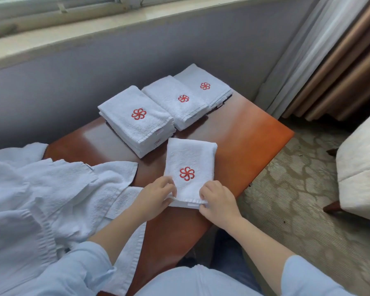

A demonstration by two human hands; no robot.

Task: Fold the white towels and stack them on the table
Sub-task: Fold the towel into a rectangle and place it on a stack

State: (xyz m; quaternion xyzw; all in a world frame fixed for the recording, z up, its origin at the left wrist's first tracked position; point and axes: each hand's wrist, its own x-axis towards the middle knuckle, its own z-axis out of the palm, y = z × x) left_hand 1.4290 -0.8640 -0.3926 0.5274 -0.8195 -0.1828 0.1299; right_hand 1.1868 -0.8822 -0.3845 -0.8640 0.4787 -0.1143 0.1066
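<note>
A folded white towel (190,161) with a red pinwheel logo lies on the brown wooden table (244,133). My left hand (153,197) pinches its near left corner and my right hand (219,201) pinches its near right corner. Behind it stand three stacks of folded towels: a tall left stack (135,120), a middle one (175,101) and a far right one (203,86). A heap of unfolded white towels (41,199) covers the table's left end.
A grey wall and window sill (94,39) run behind the table. Curtains (329,60) hang at the right. A pale armchair (363,171) stands on the patterned carpet (297,199) to the right of the table.
</note>
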